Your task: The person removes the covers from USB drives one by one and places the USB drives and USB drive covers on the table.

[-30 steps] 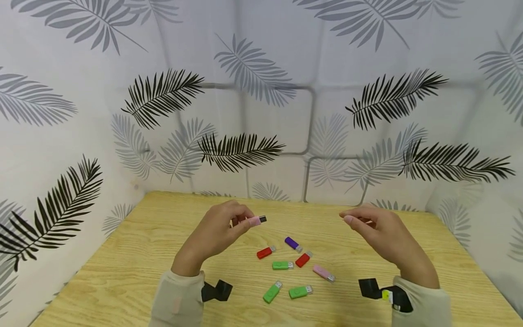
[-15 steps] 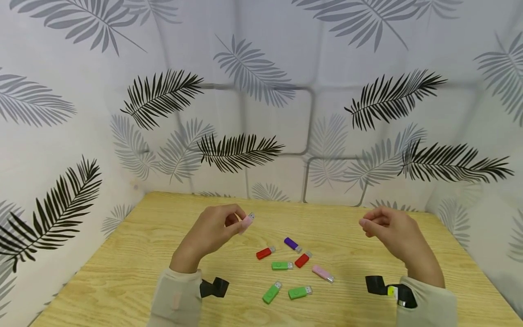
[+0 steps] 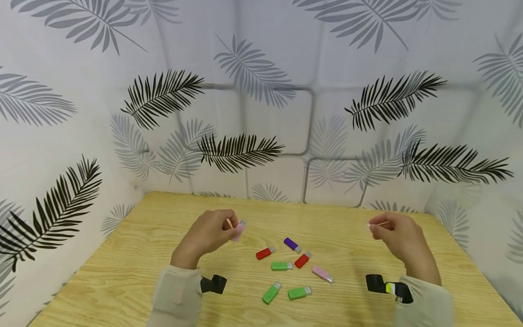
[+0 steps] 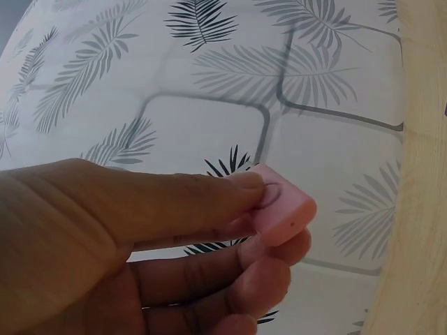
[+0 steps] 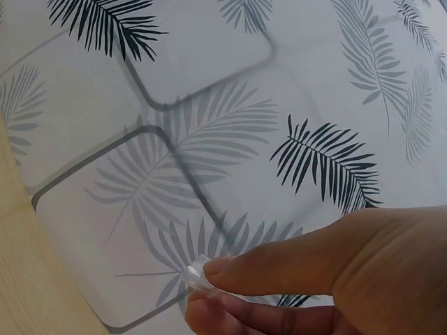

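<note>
Pinched between left thumb and fingers: one pink USB stick (image 3: 239, 232), metal plug exposed, left of the purple stick (image 3: 291, 245). I log the left hand (image 3: 209, 234) as raised over the wooden table (image 3: 163, 218). Right hand (image 3: 402, 236), well right of the purple stick, grasps a small clear piece (image 5: 200, 276) by thumb and fingertip; I cannot tell its full shape from my feeds. Around the purple stick I record: one red stick (image 3: 263, 254) to its left; another red stick (image 3: 301, 260) just nearer the person; a green stick (image 3: 280, 266) nearer, slightly left; a second pink stick (image 3: 321, 273) nearer, right; two more green sticks (image 3: 270, 294) nearer again, well apart from it.
</note>
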Available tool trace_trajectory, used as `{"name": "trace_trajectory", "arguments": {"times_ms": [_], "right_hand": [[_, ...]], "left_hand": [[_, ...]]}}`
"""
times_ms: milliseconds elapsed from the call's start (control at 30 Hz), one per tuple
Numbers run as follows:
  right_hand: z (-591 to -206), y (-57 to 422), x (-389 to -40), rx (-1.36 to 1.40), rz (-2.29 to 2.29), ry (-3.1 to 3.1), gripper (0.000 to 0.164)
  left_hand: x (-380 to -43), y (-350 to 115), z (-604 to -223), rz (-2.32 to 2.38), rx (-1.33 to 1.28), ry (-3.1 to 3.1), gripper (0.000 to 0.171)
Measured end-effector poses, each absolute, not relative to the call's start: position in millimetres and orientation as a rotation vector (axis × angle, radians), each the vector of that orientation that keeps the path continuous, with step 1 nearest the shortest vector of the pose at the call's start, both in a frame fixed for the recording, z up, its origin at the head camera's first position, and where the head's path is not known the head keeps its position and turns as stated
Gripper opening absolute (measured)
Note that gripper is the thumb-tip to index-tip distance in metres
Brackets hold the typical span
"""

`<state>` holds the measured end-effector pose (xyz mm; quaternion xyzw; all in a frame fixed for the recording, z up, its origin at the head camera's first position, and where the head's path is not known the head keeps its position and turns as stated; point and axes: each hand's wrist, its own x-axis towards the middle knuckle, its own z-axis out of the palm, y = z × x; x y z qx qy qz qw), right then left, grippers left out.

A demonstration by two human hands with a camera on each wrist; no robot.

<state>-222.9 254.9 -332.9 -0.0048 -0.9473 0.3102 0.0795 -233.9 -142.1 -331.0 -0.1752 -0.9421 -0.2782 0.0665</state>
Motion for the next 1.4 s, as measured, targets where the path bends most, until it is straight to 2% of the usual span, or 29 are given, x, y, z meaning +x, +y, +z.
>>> {"name": "trace_trajectory", "arguments": {"times_ms": [700,1400], "right_hand": [[-350,270,-233,-0.277,1.072,-2.894,0.035],[-383,287,-246,-0.376,1.136,-2.925,0.032]], "left_hand": [[-247,-156,-350,-0.835,-0.361,-3.009,0.021],[-256,-166,-370,-0.831,-0.301,-3.149,0.017]]}}
